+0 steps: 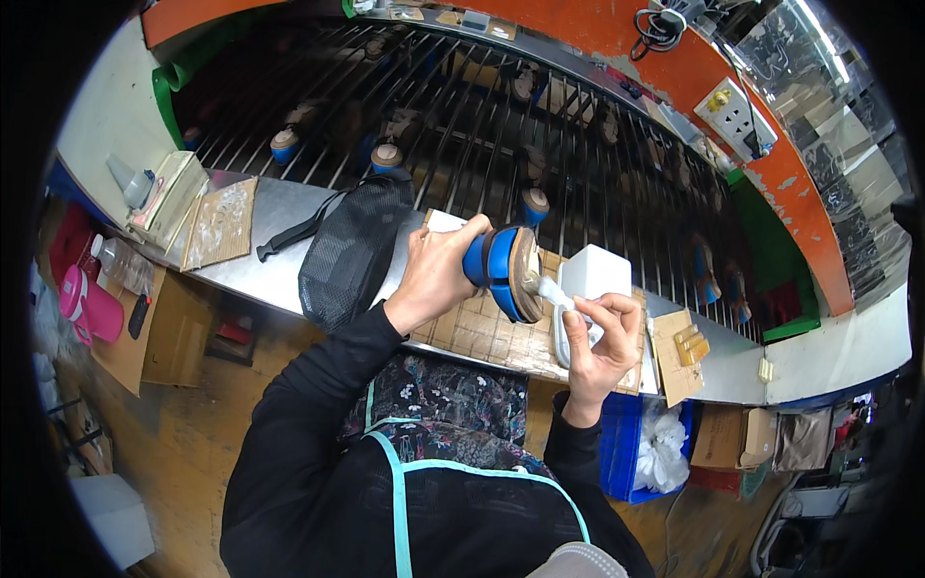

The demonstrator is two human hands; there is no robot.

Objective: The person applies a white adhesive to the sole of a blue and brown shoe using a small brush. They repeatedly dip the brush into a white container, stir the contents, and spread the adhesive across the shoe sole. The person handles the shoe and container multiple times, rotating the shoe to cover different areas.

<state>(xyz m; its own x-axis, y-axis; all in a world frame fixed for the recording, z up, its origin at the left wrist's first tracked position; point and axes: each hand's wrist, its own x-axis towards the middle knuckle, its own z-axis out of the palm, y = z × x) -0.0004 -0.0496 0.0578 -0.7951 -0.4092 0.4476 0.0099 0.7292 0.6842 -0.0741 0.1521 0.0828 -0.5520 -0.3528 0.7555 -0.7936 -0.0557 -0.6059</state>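
Observation:
My left hand (pixel 438 268) grips a blue shoe (pixel 500 266), its tan, round-edged sole (pixel 525 275) turned toward my right hand. A small white brush-like tool (pixel 551 290) is pinched between the thumb and fingers of my right hand (pixel 602 342). The tool's tip is at the sole; I cannot tell what kind of tip it is. Just beyond my right hand is a white plastic container (pixel 594 273), partly hidden by my fingers. Beneath both hands lies a worn tan board (pixel 462 328) on the metal ledge.
A black mesh bag (pixel 355 246) lies left of my left hand. Beyond the ledge, a rack of metal bars (pixel 453 144) carries several blue shoes (pixel 535 204). Cardboard with amber blocks (pixel 690 345) sits at right, above a blue crate (pixel 621 448). A pink jug (pixel 89 306) is far left.

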